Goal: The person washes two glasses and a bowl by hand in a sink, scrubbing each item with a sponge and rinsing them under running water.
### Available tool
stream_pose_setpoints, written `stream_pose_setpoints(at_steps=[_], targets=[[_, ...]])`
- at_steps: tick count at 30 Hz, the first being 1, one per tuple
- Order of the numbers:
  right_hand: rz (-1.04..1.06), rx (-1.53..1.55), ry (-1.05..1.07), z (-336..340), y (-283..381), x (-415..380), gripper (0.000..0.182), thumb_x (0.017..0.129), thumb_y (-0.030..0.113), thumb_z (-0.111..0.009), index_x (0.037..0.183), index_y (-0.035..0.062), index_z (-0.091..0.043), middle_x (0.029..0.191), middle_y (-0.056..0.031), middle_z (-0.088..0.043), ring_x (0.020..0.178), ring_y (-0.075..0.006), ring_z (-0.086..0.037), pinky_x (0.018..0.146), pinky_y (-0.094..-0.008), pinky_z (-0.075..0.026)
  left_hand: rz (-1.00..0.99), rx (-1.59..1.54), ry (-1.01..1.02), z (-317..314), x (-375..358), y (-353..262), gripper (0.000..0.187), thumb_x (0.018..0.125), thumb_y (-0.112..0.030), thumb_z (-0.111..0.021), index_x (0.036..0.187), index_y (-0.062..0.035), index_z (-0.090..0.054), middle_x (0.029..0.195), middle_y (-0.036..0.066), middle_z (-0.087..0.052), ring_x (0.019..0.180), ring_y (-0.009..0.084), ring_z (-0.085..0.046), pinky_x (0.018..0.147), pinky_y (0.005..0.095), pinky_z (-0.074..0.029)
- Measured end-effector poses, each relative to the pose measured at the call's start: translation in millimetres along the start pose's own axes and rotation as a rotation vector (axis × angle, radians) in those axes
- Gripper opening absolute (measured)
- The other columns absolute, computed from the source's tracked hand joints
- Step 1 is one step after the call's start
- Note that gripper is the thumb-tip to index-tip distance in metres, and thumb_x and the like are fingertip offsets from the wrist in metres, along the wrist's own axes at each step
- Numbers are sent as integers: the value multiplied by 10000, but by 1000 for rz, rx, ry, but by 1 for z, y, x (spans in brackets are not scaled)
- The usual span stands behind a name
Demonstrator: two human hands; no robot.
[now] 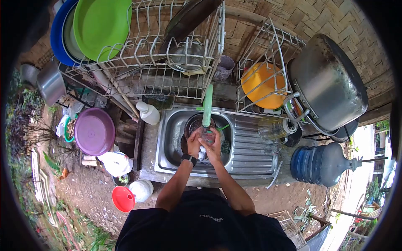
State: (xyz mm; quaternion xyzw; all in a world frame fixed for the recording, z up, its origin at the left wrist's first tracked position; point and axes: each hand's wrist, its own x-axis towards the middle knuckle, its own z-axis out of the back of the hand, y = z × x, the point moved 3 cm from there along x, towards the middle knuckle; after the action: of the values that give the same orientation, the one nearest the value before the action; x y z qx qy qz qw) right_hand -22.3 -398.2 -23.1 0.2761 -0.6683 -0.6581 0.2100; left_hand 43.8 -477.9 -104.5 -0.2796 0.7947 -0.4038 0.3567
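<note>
Both hands are over the basin of a metal sink [255, 166], wrapped around a clear glass [208, 133] beneath the green tap hose [207, 104]. My left hand [193, 144], with a dark watch on its wrist, holds the glass from the left. Around its right side are the fingers of my right hand [214, 147]. Below the hands, a dark round bowl [184, 144] sits in the basin, with something white in it, partly hidden. A green item shows just right of the glass.
A wire dish rack [142, 56] with plates stands behind the sink. At the right are a large pot [331, 83], a glass jar [272, 129] and a blue water bottle [318, 164]. A white soap bottle [148, 113] and a purple basin [94, 131] stand left.
</note>
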Motion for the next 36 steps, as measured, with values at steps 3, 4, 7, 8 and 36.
stream_pose_setpoints(at_steps=[3, 4, 7, 8, 36], targets=[[3, 3, -34, 9, -6, -1, 629, 747, 108, -762, 1266, 61, -409, 1167, -69, -502, 1066, -173, -505, 902, -297, -427, -73, -55, -61, -2, 9, -20, 308, 942, -231, -540, 1160, -22, -597, 1033, 28, -635, 885, 103, -598, 776, 243, -486], [-45, 50, -33, 9, -24, 4, 587, 758, 143, -753, 1241, 66, -428, 1140, -69, -523, 1011, -173, -536, 855, -302, -454, -25, -50, -73, -2, 17, -24, 310, 941, -234, -539, 1162, -23, -597, 1039, 32, -636, 896, 108, -601, 783, 243, -484], [-580, 177, 25, 18, -30, 5, 458, 788, 292, -697, 1143, 79, -501, 1009, -82, -588, 800, -188, -595, 677, -324, -491, 124, 18, -41, 13, 38, -13, 326, 935, -256, -547, 1166, -29, -585, 1088, 63, -631, 963, 136, -604, 828, 239, -468], [-823, 219, 57, 19, -28, 4, 432, 797, 349, -672, 1107, 83, -528, 956, -88, -611, 722, -195, -609, 611, -332, -496, 208, 32, -58, 11, 36, -14, 319, 932, -258, -548, 1157, -35, -587, 1083, 65, -632, 958, 135, -604, 827, 240, -468], [-156, -854, -966, 249, 16, -115, 519, 598, 190, -780, 1035, 32, -549, 983, -189, -552, 943, -362, -545, 807, -432, -450, 491, 239, 400, -199, -117, 155, 381, 932, -299, -567, 1214, -44, -582, 894, 16, -630, 736, 82, -584, 671, 227, -501]])
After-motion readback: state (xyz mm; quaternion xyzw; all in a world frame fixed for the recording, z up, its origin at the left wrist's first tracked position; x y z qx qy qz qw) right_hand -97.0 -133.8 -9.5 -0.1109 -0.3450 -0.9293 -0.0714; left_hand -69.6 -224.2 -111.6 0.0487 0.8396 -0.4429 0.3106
